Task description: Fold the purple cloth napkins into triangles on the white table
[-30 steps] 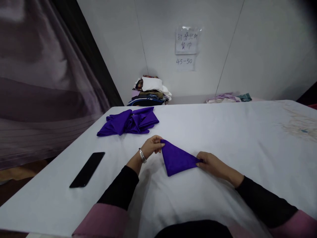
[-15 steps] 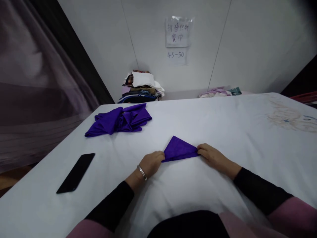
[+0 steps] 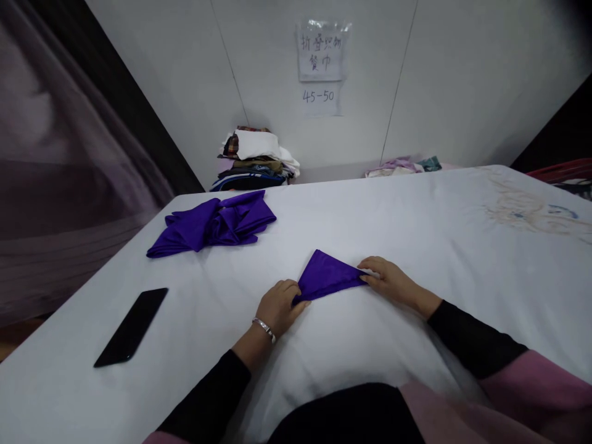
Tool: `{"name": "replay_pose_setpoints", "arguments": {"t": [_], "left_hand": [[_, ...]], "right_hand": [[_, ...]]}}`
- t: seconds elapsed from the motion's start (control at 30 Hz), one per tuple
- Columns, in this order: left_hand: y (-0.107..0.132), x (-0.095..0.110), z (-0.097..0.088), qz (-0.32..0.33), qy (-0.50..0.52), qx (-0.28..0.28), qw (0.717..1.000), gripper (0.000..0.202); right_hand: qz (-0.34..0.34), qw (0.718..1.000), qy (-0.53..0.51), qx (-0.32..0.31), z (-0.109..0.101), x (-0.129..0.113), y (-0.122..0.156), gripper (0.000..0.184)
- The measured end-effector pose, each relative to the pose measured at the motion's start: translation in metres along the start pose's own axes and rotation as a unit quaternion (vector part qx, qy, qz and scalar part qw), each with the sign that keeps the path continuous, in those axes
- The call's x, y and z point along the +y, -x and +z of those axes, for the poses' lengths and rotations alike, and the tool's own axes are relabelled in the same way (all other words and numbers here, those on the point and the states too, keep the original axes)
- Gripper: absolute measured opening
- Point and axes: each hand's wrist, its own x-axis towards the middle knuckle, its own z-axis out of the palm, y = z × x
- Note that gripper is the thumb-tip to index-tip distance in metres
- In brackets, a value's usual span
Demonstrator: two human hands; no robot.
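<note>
A purple cloth napkin (image 3: 327,276), folded into a triangle, lies on the white-covered table with its peak pointing away from me. Its left corner is in my left hand (image 3: 281,306), thumb along the near edge and fingers over the cloth. At the opposite corner, my right hand (image 3: 391,282) has the narrow tip between thumb and fingers, the grip looking loose. Farther back on the left sits a rumpled pile of purple napkins (image 3: 215,223), apart from both hands.
A black phone (image 3: 132,327) lies on the tablecloth (image 3: 416,216) at the left. Beyond the far edge are a stack of folded clothes (image 3: 254,161) and some lilac cloth (image 3: 398,165). Handwritten paper signs (image 3: 321,61) hang on the wall. A sheer curtain (image 3: 69,160) hangs at the left.
My left hand has shifted its hold, its thumb now stretched along the napkin's near edge. The right fingers have loosened and spread slightly at the right corner. The view has shifted a little.
</note>
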Motion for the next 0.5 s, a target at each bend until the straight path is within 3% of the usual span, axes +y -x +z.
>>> {"name": "replay_pose_setpoints", "arguments": {"t": [0.2, 0.5], "left_hand": [[-0.008, 0.002, 0.010, -0.021, -0.042, 0.022, 0.999, 0.013], [-0.010, 0.000, 0.010, -0.018, -0.043, 0.037, 0.998, 0.011]], "right_hand": [[-0.022, 0.999, 0.025, -0.037, 0.007, 0.005, -0.009, 0.034], [-0.002, 0.999, -0.010, -0.035, 0.005, 0.010, -0.012, 0.029]]}}
